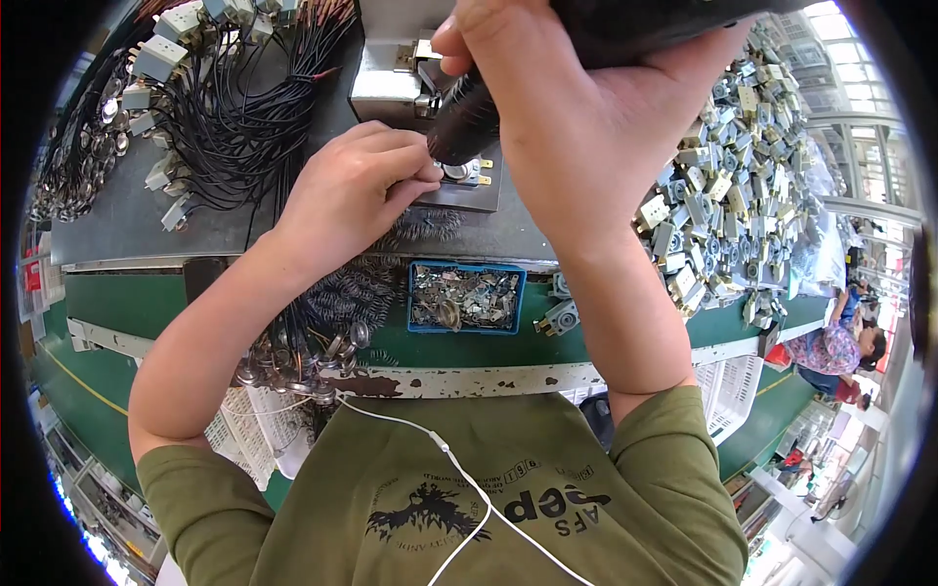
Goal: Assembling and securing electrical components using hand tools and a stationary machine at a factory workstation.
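Note:
A bulky black electric screwdriver (467, 119) slants down from the upper right, with my right hand (596, 127) wrapped round it. Its lower end stands over a small part with a round metal disc and brass terminals (464, 173), hiding some of it. This part rests on a grey metal block (471, 199). From the left, my left hand (357, 181) has thumb and forefinger closed at the part's left edge, next to the screwdriver's end. Its fingertips are partly covered. Behind the hands stands a metal fixture (388, 86).
A blue tray of small metal pieces (467, 330) lies near the table's front edge, beside loose springs (352, 298). Black wires with grey housings (244, 127) spread at the left. Many grey-and-cream housings (728, 195) pile up at the right. Another person (829, 352) is far right.

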`<move>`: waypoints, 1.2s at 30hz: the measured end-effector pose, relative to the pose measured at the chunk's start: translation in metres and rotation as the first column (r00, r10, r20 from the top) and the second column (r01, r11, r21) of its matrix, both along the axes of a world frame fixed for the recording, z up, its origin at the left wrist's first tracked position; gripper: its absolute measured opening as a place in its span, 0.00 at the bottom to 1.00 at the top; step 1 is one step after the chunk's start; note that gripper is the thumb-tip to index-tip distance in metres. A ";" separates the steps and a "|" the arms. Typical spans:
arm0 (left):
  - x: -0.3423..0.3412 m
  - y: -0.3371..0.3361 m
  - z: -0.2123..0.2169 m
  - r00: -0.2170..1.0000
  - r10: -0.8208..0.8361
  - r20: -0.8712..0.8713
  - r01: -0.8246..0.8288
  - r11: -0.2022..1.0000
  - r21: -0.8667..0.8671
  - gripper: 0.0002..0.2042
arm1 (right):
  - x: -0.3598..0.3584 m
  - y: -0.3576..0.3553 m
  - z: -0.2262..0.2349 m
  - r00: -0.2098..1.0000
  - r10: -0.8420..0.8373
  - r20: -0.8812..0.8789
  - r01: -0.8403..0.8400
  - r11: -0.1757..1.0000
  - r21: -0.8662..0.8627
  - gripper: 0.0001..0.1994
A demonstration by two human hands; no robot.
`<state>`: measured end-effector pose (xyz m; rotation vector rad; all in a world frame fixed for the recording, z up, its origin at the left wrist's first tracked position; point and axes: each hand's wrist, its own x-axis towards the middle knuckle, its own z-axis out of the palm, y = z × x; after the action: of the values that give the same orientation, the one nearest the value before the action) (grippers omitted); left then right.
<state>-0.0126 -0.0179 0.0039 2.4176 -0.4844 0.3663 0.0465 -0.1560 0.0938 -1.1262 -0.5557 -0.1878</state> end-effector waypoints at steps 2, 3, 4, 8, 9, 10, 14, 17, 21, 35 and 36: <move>-0.002 -0.002 0.005 1.000 0.002 -0.025 -0.001 0.999 0.035 0.06 | -0.001 0.002 -0.001 0.999 -0.031 0.031 0.031 1.000 -0.003 0.33; -0.001 -0.002 0.002 1.000 0.001 -0.029 0.000 1.000 0.031 0.06 | 0.001 0.004 -0.004 0.996 -0.065 0.056 0.066 0.998 -0.015 0.32; 0.001 -0.002 0.000 1.000 -0.005 -0.020 0.005 1.000 0.023 0.06 | 0.004 0.005 -0.006 0.997 -0.065 0.052 0.066 0.998 -0.019 0.32; 0.001 -0.002 -0.006 0.999 0.001 0.049 -0.002 1.000 0.015 0.06 | 0.019 0.009 0.004 0.992 0.009 0.122 0.010 0.988 -0.152 0.31; 0.002 0.000 -0.007 0.999 0.002 0.049 -0.002 1.000 0.012 0.06 | 0.024 0.009 0.009 0.990 0.027 0.140 0.000 0.982 -0.187 0.31; 0.004 0.003 -0.009 1.000 -0.017 0.023 0.017 1.000 0.001 0.07 | 0.029 0.010 0.012 0.987 0.048 0.157 -0.012 0.975 -0.223 0.30; 0.005 -0.008 0.012 0.929 0.186 -0.320 -0.188 0.982 0.026 0.11 | 0.057 0.005 0.009 0.916 0.400 -0.022 -0.388 0.871 -0.303 0.26; 0.011 -0.002 0.024 0.902 0.179 -0.392 -0.130 0.980 0.149 0.14 | 0.036 0.009 0.002 0.945 0.325 -0.035 -0.323 0.911 -0.255 0.25; 0.013 0.000 0.022 0.907 0.096 -0.409 0.001 0.973 0.229 0.15 | 0.015 0.009 -0.003 0.978 0.199 0.067 -0.189 0.972 -0.142 0.27; 0.011 0.004 -0.003 0.981 0.039 -0.192 -0.003 0.983 0.183 0.14 | 0.026 -0.010 -0.046 0.943 0.259 0.208 -0.214 0.952 -0.218 0.25; 0.012 0.005 -0.003 0.979 0.044 -0.199 -0.004 0.980 0.197 0.14 | 0.032 -0.013 -0.050 0.938 0.257 0.231 -0.196 0.946 -0.258 0.25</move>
<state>-0.0010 -0.0125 0.0012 2.6179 -0.4163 0.0825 0.0784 -0.1688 0.0434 -1.2605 -0.9599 -0.0707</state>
